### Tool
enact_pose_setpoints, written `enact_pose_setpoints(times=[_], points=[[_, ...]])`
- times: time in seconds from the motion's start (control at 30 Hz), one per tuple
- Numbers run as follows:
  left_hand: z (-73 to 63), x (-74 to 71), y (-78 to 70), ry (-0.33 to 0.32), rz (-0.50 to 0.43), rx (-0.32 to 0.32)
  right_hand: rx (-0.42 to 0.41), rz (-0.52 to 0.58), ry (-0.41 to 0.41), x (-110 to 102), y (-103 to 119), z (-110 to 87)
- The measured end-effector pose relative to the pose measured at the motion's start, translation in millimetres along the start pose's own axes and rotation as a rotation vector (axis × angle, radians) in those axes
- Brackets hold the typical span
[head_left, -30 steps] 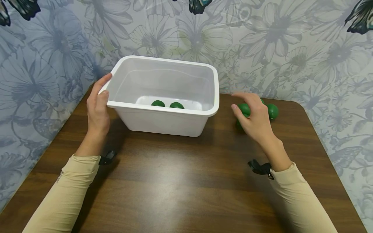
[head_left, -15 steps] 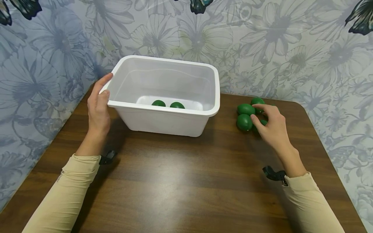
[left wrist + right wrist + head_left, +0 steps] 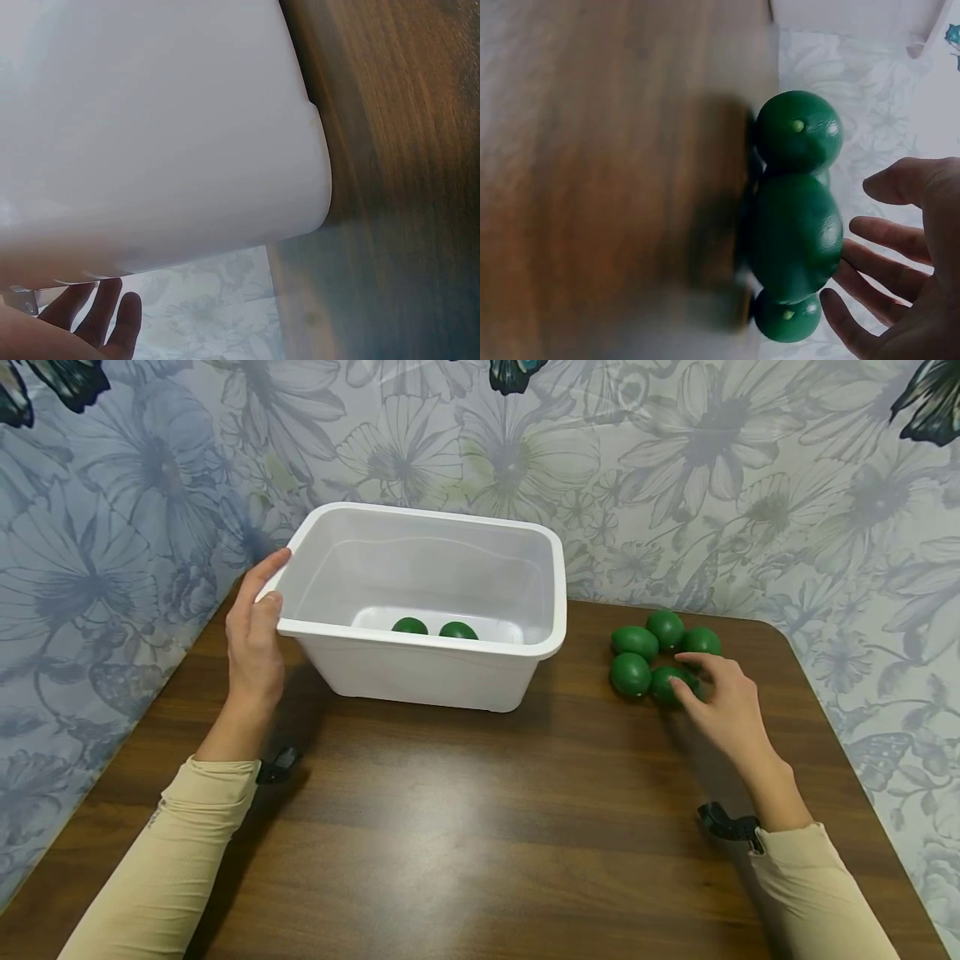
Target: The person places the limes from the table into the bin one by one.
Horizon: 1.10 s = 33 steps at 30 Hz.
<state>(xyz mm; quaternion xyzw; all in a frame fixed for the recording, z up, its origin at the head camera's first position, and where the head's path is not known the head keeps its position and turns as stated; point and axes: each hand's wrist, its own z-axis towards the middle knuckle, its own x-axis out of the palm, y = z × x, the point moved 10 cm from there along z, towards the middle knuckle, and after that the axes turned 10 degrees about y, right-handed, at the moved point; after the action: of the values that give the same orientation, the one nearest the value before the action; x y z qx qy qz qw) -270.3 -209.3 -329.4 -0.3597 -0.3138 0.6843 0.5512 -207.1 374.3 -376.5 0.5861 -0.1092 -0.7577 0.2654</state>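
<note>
The glossy green oval fruit [image 3: 665, 685] nearest the right hand [image 3: 723, 702] lies right of the white rectangular plastic tub [image 3: 420, 672], on the brown wooden counter [image 3: 435, 827]. Right fingers: parted around it, not gripping. The left hand [image 3: 255, 647] grips the tub's left end. Progress, as judged: two fruits [image 3: 410, 626] inside the tub, five left outside.

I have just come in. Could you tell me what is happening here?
A person's left hand touches the rim of a white tub, where two green fruits are visible inside. The open right hand is at the closest of five similar fruits clustered on the table, not yet gripping it.
</note>
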Motion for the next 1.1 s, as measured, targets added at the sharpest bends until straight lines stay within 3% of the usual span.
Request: enact_pose_setpoints(times=[0.53,1.1], points=[[0.6,1.3,-0.9,0.003,0.011,-0.012,0.038,-0.035,0.110,15.5,-22.3,0.9],[0.6,3.1,-3.1,0.004,0.023,-0.013,0.015,-0.035,-0.116,-26.7,3.5,13.3]])
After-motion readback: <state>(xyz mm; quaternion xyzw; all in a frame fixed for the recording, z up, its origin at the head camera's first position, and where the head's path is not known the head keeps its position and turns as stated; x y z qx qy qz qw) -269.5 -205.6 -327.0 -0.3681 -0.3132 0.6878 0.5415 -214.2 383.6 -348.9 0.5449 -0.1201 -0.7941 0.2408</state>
